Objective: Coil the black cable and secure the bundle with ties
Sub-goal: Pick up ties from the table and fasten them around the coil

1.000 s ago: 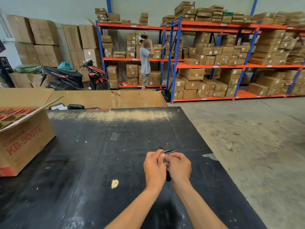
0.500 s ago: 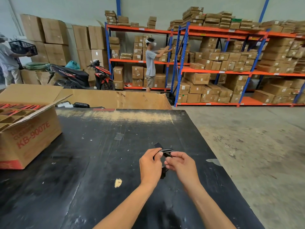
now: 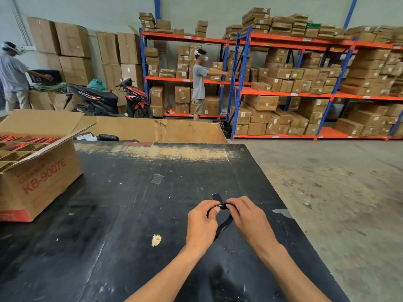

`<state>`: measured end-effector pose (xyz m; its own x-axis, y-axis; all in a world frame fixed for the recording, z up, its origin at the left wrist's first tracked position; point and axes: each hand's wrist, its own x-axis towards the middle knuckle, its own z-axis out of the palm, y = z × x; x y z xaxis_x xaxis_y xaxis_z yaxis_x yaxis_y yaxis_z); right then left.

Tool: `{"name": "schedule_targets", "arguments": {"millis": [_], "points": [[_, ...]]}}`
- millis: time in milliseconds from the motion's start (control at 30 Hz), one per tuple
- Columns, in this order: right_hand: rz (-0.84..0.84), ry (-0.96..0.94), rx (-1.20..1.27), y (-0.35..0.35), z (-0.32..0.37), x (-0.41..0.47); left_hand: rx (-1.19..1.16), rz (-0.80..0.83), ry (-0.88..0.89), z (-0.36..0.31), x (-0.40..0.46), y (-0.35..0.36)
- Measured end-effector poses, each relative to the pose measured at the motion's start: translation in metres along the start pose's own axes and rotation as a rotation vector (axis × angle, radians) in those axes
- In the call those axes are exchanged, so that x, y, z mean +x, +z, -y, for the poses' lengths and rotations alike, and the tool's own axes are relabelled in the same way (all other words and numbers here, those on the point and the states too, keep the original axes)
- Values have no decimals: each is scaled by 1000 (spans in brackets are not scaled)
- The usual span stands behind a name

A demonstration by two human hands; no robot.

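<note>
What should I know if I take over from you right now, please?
Left hand: pinching the cable bundle near its top.
Right hand: pinching the same spot from the other side.
Cable: a small black coil held between both hands, above the table; a short black end sticks up behind the fingers.
Done: coiling looks finished.
Left: I cannot tell whether a tie is on; check, then secure the bundle.

An open brown cardboard box [image 3: 41, 177] sits far left on the black scuffed table [image 3: 130, 214]. Orange-and-blue shelving racks [image 3: 283, 92] of cartons stand far right.
</note>
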<state>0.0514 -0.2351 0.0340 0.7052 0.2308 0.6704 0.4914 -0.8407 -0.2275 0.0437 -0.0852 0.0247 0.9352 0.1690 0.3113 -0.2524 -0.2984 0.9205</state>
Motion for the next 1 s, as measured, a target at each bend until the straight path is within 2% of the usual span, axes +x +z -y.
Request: {"name": "schedule_targets", "arguments": {"millis": [133, 300, 367, 567, 767, 833, 900, 1000], "points": [[130, 46, 61, -9, -7, 5, 2, 86, 5, 5, 0, -3], [501, 192, 348, -35, -17, 28, 30, 249, 118, 3, -4, -13], [584, 255, 418, -43, -20, 34, 28, 305, 132, 3, -5, -14], [585, 319, 313, -43, -13, 35, -7, 328, 97, 7, -7, -9], [489, 368, 174, -31, 0, 28, -76, 305, -120, 5, -8, -3], [485, 370, 154, -29, 0, 26, -207, 338, -224, 5, -4, -4], [523, 382, 182, -28, -6, 26, -371, 346, -322, 6, 0, -7], [662, 304, 139, -30, -10, 27, -393, 321, -387, 11, 2, -11]]}}
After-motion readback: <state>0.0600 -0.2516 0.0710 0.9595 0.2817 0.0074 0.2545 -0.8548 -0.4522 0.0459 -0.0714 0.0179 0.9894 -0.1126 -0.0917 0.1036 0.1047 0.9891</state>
